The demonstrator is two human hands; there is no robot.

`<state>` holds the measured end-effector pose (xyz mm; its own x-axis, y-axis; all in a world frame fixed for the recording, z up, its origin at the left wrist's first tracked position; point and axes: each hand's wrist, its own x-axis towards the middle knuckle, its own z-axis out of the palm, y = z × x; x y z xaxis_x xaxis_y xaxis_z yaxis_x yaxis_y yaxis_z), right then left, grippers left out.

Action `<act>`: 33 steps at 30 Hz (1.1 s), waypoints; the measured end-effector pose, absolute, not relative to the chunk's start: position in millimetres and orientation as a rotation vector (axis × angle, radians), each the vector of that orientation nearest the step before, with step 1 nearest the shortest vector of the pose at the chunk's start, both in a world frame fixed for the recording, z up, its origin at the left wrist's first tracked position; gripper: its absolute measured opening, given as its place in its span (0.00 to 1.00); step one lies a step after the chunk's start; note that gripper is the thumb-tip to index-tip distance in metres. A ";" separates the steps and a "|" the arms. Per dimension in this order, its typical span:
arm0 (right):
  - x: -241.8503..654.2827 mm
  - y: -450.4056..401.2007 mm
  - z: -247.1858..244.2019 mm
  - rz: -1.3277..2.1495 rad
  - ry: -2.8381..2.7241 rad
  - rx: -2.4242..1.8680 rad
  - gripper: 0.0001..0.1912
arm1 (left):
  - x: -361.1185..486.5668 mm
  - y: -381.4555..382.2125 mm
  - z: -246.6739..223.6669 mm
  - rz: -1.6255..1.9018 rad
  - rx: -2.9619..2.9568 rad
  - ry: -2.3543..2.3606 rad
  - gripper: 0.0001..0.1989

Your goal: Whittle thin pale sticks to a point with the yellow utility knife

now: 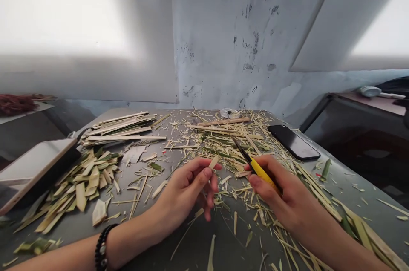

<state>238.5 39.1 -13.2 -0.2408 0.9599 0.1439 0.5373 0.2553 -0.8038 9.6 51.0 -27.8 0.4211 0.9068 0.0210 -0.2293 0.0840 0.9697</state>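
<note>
At the left edge of the frame lies a tablet (32,166) on the counter (198,249). Lower centre, the left hand (185,192) has its grip pinched on a short bamboo strip (213,162). Just right, the right hand (281,194) wraps a yellow knife (255,168). Upper right lies a phone (293,142).

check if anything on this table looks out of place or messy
The phone lies face up among loose shavings near the table's far right edge, close to the right hand and its knife. Scraps litter the left.
</note>
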 end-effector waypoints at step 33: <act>233.7 36.6 -15.9 1.352 -1.645 -1.390 0.31 | 6.5 51.5 -26.0 0.892 1.248 0.768 0.12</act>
